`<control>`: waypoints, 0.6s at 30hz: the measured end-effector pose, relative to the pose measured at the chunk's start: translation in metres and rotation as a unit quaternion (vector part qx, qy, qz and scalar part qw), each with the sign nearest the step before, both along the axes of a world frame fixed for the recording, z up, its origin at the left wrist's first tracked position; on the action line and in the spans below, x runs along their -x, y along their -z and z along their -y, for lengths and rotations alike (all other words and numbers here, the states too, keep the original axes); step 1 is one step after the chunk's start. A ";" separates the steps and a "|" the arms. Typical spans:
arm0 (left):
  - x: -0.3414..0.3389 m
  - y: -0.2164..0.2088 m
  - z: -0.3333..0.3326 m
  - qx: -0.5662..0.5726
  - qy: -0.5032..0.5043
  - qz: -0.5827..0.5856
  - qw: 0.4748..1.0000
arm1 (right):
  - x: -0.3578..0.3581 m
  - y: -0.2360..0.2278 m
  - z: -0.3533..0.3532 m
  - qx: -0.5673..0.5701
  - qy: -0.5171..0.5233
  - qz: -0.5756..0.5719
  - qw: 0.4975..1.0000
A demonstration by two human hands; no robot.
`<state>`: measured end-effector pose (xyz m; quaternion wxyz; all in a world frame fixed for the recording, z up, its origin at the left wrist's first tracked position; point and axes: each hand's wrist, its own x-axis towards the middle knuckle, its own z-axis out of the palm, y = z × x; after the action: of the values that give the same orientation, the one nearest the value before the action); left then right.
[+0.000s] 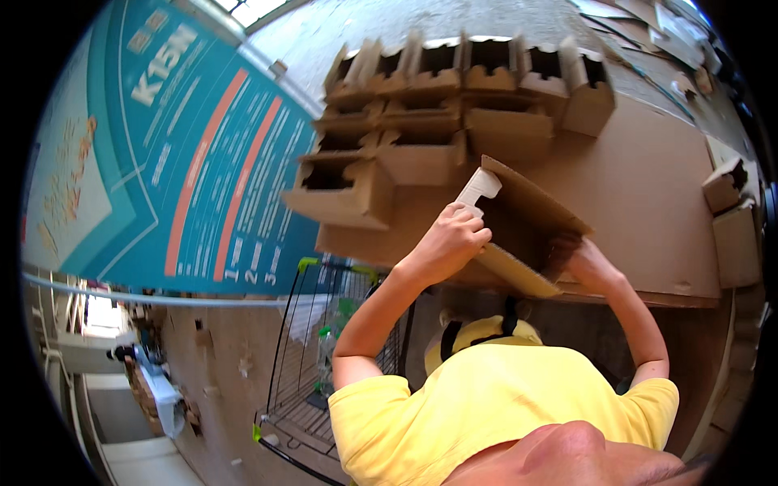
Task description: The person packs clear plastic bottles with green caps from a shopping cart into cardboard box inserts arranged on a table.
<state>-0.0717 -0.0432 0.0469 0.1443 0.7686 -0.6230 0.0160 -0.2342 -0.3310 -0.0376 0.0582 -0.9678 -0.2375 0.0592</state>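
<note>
Both my hands are on an open cardboard box point(531, 202), which is tilted over the near edge of the cardboard-covered table point(648, 186). With closed fingers, my left hand point(460, 233) grips a pale end flap that has a notch cut in it. My right hand point(577, 257) is at the box's right end; its fingers reach into the shaded inside, and I cannot make out how they are set. Just beyond stand several folded brown boxes point(421, 154) in rows, open at the top with notched ends.
A large teal printed panel point(219, 162) rises at the left. Below it stands a black wire cart point(300, 356) with green corners, holding clear bottles point(326, 348). More small boxes point(736, 235) sit at the far right. Flat cardboard pieces point(673, 36) lie on the floor behind.
</note>
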 end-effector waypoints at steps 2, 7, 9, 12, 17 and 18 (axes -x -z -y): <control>0.000 0.013 -0.030 0.030 -0.016 0.021 0.999 | -0.024 -0.005 -0.017 0.018 0.006 0.039 0.999; -0.006 0.052 -0.065 0.114 -0.051 0.027 0.992 | -0.052 -0.113 -0.118 -0.133 0.113 -0.157 0.972; -0.006 0.054 -0.060 0.116 -0.037 0.014 0.992 | -0.060 -0.118 -0.149 -0.148 0.063 -0.120 0.980; 0.002 0.052 -0.072 0.273 -0.075 -0.015 0.959 | -0.076 -0.067 -0.148 -0.129 0.196 -0.095 0.967; 0.009 0.111 -0.214 0.429 -0.360 -0.163 0.812 | -0.080 -0.038 -0.133 -0.212 0.247 -0.160 0.932; 0.016 0.131 -0.253 0.416 -0.461 -0.254 0.742 | -0.077 -0.038 -0.138 -0.224 0.247 -0.128 0.934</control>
<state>-0.0881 0.2094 -0.0842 0.5776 0.8012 -0.0644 0.1423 -0.1573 -0.1931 0.0006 0.3161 -0.9420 0.0111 0.1120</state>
